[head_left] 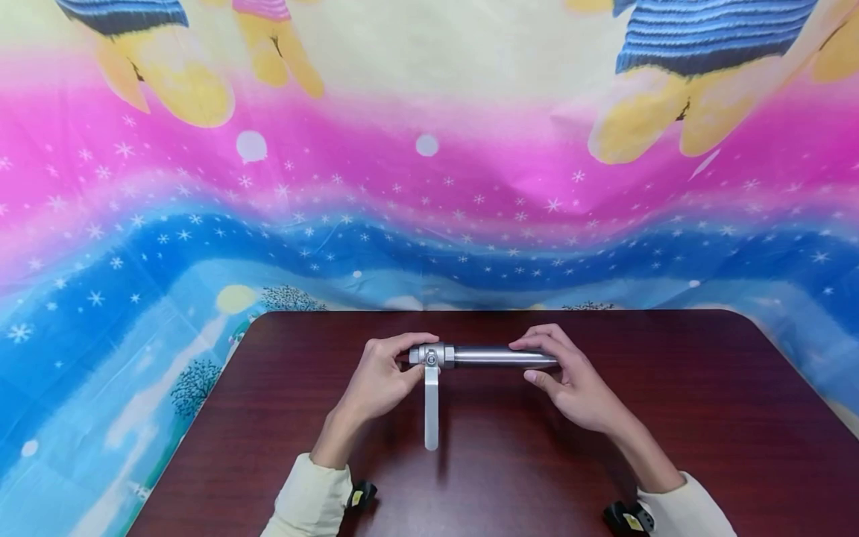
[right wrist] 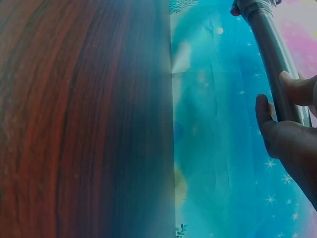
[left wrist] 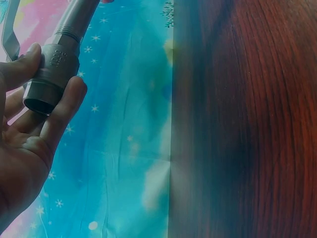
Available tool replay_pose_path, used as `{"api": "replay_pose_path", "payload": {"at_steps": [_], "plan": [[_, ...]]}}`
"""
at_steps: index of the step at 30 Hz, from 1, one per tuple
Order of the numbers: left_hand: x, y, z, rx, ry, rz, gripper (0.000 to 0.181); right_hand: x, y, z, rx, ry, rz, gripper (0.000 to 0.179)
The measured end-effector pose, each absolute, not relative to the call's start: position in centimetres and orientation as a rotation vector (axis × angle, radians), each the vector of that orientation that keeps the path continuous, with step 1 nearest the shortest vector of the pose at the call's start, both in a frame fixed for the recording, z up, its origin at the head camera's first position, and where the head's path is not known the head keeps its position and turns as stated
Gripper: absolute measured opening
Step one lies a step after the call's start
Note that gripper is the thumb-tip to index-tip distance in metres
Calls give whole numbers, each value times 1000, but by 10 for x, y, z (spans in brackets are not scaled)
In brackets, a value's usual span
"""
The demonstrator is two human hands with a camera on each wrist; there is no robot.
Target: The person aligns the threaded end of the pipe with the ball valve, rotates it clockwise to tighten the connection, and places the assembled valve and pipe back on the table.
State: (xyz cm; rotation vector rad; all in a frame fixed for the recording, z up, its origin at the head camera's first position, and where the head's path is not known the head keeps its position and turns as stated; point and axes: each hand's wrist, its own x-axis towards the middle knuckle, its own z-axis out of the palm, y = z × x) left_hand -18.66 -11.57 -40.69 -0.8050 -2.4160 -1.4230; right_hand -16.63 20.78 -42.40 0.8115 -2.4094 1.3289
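Observation:
A metal ball valve [head_left: 441, 353] is joined to one end of a shiny steel pipe [head_left: 490, 356], and the two lie level above the table. My left hand [head_left: 382, 377] grips the valve body at its free end, thumb and fingers on either side. In the left wrist view the valve's open round mouth [left wrist: 43, 101] shows between the fingers. The lever handle [head_left: 432, 410] points towards me. On the pipe's far right part, my right hand [head_left: 580, 388] holds it between thumb and fingers; the right wrist view shows the pipe [right wrist: 272, 54] passing through that hand.
Below the hands spreads a dark red-brown wooden table [head_left: 268, 432] with rounded far corners. A colourful printed cloth [head_left: 403, 186] hangs behind it and along its sides. Black wrist devices [head_left: 361, 494] sit at both light sleeves [head_left: 312, 496].

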Motion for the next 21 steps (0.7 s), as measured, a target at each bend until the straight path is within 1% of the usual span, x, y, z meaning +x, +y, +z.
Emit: {"api": "replay_pose_path", "payload": {"at_steps": [14, 21], "plan": [[-188, -115, -407, -826, -2391, -1424, 40, -164, 207, -419, 759, -2447, 1287, 44], [-187, -115, -406, -823, -2381, -1403, 43, -166, 208, -420, 792, -2446, 1336, 39]]}}
